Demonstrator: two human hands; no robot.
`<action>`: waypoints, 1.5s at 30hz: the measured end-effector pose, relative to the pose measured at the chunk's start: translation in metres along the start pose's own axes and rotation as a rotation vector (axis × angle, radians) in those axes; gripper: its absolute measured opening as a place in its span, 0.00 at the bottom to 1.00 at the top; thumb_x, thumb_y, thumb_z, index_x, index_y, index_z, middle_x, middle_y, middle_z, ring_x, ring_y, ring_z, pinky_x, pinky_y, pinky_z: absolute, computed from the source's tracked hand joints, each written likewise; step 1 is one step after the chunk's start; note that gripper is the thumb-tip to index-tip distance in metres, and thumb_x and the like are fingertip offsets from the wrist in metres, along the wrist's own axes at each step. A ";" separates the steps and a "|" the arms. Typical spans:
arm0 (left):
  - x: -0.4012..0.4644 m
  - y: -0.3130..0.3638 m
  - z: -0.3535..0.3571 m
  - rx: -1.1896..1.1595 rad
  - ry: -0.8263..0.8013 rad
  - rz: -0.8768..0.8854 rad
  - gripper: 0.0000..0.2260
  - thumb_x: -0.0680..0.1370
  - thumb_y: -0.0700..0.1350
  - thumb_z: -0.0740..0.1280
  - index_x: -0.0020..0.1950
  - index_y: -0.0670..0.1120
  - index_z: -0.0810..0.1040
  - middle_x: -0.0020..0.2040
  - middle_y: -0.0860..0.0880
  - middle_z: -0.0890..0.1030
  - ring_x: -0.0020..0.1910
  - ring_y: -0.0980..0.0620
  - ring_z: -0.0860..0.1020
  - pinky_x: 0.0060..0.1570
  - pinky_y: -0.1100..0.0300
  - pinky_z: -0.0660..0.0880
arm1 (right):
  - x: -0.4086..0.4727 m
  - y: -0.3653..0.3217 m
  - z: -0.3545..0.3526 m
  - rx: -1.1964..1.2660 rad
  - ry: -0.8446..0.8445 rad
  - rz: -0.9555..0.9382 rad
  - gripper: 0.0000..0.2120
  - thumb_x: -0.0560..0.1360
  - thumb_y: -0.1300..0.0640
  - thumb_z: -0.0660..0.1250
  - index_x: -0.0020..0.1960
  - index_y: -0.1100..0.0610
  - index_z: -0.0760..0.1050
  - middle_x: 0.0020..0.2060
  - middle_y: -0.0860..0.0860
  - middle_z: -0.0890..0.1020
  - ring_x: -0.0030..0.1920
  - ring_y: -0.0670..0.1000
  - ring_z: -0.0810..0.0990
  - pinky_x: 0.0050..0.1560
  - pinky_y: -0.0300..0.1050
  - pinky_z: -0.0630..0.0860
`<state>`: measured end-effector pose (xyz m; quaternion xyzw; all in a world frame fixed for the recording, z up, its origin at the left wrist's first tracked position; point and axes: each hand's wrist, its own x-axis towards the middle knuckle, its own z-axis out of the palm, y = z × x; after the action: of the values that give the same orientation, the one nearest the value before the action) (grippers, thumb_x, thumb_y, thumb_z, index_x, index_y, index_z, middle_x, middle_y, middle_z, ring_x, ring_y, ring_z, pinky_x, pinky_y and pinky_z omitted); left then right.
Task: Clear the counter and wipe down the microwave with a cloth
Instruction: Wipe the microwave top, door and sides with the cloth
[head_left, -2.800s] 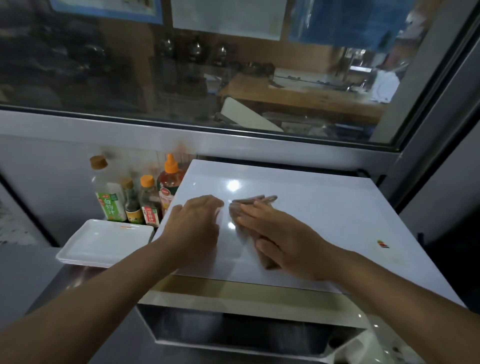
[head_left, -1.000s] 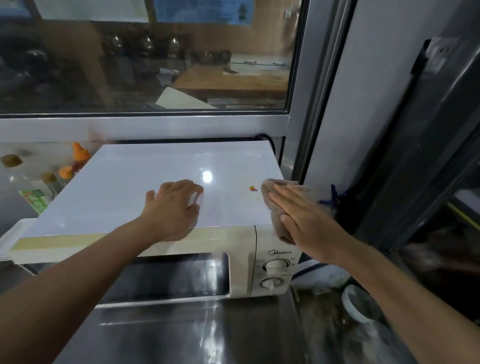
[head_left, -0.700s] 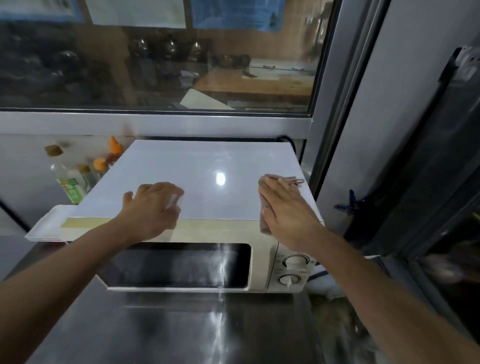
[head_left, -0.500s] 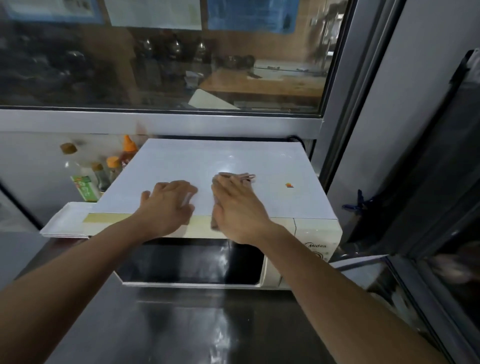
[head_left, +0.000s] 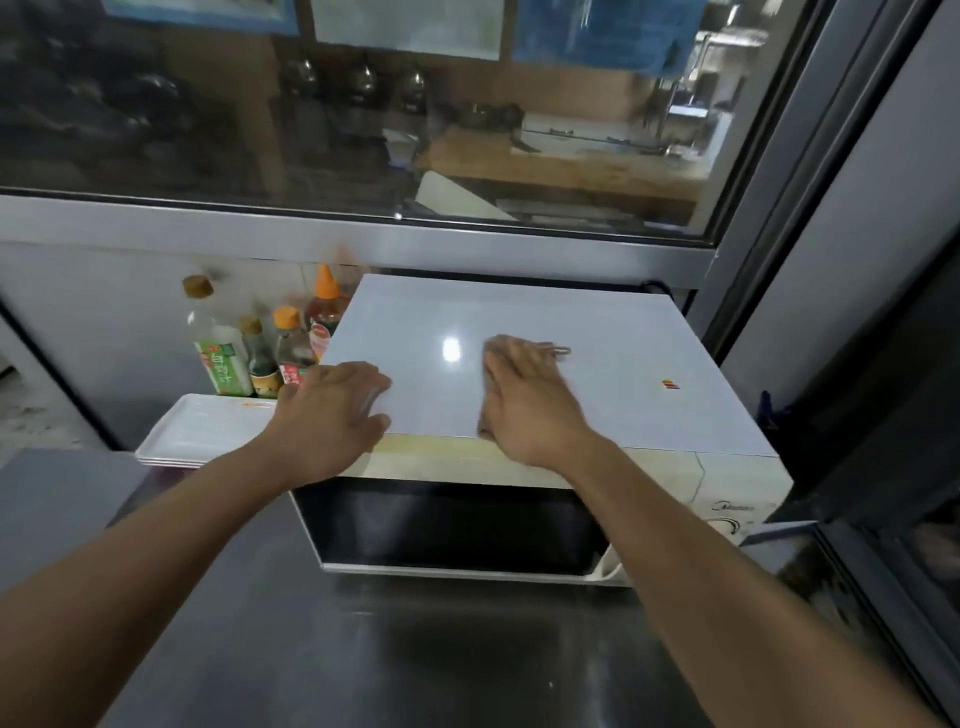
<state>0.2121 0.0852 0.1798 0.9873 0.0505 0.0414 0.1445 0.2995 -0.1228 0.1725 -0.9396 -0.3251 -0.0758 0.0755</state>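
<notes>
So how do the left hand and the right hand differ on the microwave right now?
The right hand presses a cloth flat near the middle of the microwave top; the left hand is bare. The left hand sits at the top's front left corner, fingers slightly bent. Both rest palm-down on the white top.

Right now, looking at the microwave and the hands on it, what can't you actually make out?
All in the head view:
- Cloth: mostly hidden under the right hand; only a blurred edge shows.
- Microwave dials: covered by the right forearm.
- Left hand: motion-blurred fingertips, so contact with the top is unclear.
- Bottles: labels too small to read.
- White trays: partly hidden by the left hand; the count is unclear.
</notes>
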 end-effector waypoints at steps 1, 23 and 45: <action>0.000 -0.001 -0.001 -0.008 -0.006 0.010 0.20 0.78 0.52 0.60 0.71 0.53 0.66 0.74 0.54 0.63 0.72 0.46 0.59 0.70 0.42 0.58 | 0.008 -0.017 0.004 0.003 0.005 -0.039 0.26 0.77 0.53 0.56 0.72 0.61 0.56 0.70 0.55 0.60 0.71 0.56 0.58 0.73 0.52 0.52; -0.015 -0.069 -0.022 -0.335 0.099 0.002 0.16 0.73 0.39 0.69 0.60 0.47 0.73 0.54 0.52 0.77 0.52 0.50 0.75 0.45 0.62 0.71 | 0.025 -0.112 0.024 0.164 -0.029 -0.346 0.23 0.81 0.56 0.50 0.76 0.52 0.55 0.76 0.47 0.56 0.77 0.48 0.49 0.77 0.45 0.47; -0.041 -0.115 -0.036 -0.361 0.186 0.057 0.13 0.75 0.40 0.66 0.60 0.46 0.74 0.50 0.53 0.76 0.41 0.61 0.69 0.39 0.79 0.64 | 0.068 -0.146 0.026 0.285 -0.030 -0.434 0.10 0.77 0.61 0.59 0.49 0.62 0.79 0.54 0.53 0.77 0.58 0.53 0.72 0.61 0.48 0.67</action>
<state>0.1582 0.2008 0.1780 0.9384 0.0273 0.1450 0.3126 0.2634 0.0366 0.1733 -0.8289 -0.5275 -0.0296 0.1840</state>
